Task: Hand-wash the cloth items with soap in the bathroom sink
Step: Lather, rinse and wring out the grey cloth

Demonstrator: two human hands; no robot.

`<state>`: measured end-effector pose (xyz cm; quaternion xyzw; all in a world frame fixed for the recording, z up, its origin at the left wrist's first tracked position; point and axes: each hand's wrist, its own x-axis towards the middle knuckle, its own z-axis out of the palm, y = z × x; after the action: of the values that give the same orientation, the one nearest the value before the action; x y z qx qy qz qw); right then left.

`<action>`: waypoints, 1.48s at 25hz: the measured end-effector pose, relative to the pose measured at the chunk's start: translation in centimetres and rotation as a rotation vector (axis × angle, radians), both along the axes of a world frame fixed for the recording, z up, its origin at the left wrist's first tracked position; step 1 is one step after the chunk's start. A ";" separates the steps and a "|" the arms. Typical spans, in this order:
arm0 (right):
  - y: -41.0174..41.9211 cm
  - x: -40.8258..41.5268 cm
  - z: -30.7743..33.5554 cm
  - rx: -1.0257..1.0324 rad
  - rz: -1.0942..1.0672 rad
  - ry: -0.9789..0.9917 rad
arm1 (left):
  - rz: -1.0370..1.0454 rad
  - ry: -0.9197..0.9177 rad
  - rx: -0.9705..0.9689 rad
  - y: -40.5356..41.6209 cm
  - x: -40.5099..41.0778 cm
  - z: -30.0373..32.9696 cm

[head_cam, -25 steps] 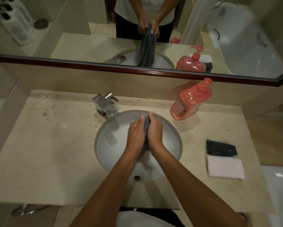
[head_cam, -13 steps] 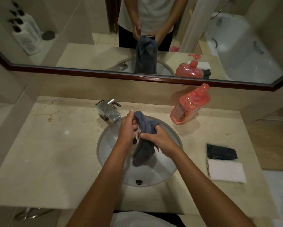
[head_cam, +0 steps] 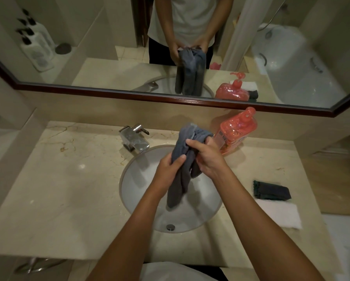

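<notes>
A wet grey cloth point(head_cam: 183, 179) hangs bunched above the round white sink point(head_cam: 137, 179). My left hand point(head_cam: 168, 169) grips it from the left side, thumb on top. My right hand point(head_cam: 207, 157) grips the upper bunch from the right, fingers curled round the fabric. The cloth's lower end dangles toward the drain point(head_cam: 170, 227). A red soap bottle with a pump point(head_cam: 237, 130) stands at the back right of the sink. On the counter to the right lie a folded dark cloth point(head_cam: 271, 189) and a folded white cloth point(head_cam: 279, 214).
A chrome tap point(head_cam: 134, 138) stands behind the sink at the left. The marble counter point(head_cam: 69, 179) stretches to the left. A framed mirror point(head_cam: 109, 47) runs along the back wall and reflects a bathtub and dispensers.
Both hands have lifted the grey cloth higher and shifted it right. They went from pressing it between the palms to spreading its top and gripping it from either side.
</notes>
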<state>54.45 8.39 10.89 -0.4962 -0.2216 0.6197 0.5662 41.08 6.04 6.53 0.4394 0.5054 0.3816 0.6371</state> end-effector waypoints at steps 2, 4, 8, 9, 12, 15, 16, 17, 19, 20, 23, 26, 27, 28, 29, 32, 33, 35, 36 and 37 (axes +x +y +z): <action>-0.1 0.7 -0.4 -0.019 0.026 -0.079 | 0.121 -0.113 -0.062 0.0 -0.2 0.2; -0.6 1.3 -1.3 -0.089 0.077 -0.243 | 0.221 -0.213 -0.110 0.5 -0.6 0.3; -1.9 1.4 -2.3 -0.087 0.071 -0.236 | 0.353 -0.213 -0.147 1.3 -1.2 0.9; -2.0 1.5 -2.6 -0.076 0.051 -0.249 | 0.373 -0.197 -0.153 1.3 -1.3 1.0; -2.6 0.5 -3.0 -0.077 -0.039 -0.254 | 0.385 -0.181 -0.202 1.3 -1.0 0.9; -3.4 -2.3 -2.8 -0.080 -0.087 -0.273 | 0.318 -0.050 -0.234 1.3 0.2 0.4; -3.6 -3.5 -2.5 -0.083 -0.084 -0.338 | 0.288 0.033 -0.165 1.2 0.7 0.5; -3.6 -4.6 -2.3 -0.093 -0.085 -0.442 | 0.270 0.093 -0.096 0.9 1.2 0.8; -3.3 -6.1 -1.9 -0.120 -0.113 -0.673 | 0.282 0.104 -0.048 0.4 1.9 1.2; -3.0 -6.4 -1.6 -0.137 -0.144 -0.745 | 0.288 0.093 -0.052 0.3 2.0 1.1; -1.7 -6.0 -2.0 -0.171 -0.185 -0.743 | 0.270 0.040 -0.074 0.1 2.1 0.8; -1.1 -5.4 -2.4 -0.187 -0.184 -0.651 | 0.242 0.015 -0.088 -0.3 2.0 0.9; -1.2 -5.3 -2.4 -0.201 -0.184 -0.631 | 0.239 0.007 -0.089 -0.3 1.8 0.7; -1.5 -5.2 -2.3 -0.212 -0.179 -0.604 | 0.251 -0.001 -0.098 -0.1 1.5 0.4; -2.0 -5.2 -2.3 -0.200 -0.167 -0.566 | 0.285 -0.012 -0.108 0.2 1.1 0.1; -4.3 -5.6 -2.5 -0.042 -0.070 -0.580 | 0.387 0.008 -0.124 1.0 0.3 0.4; -4.9 -6.0 -2.6 0.000 -0.033 -0.630 | 0.387 0.016 -0.118 1.0 0.4 0.6; -5.0 -7.0 -2.8 0.016 -0.032 -0.772 | 0.330 0.040 -0.118 0.6 0.9 1.0; -4.5 -7.2 -2.7 -0.001 -0.064 -0.841 | 0.279 0.034 -0.125 0.4 1.2 0.9; -3.9 -7.3 -2.6 -0.031 -0.098 -0.886 | 0.233 0.001 -0.137 0.2 1.4 0.7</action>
<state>47.18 4.49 8.29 -0.7322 -0.4098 0.3229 0.4379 42.49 6.23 7.21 0.3333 0.5784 0.4175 0.6165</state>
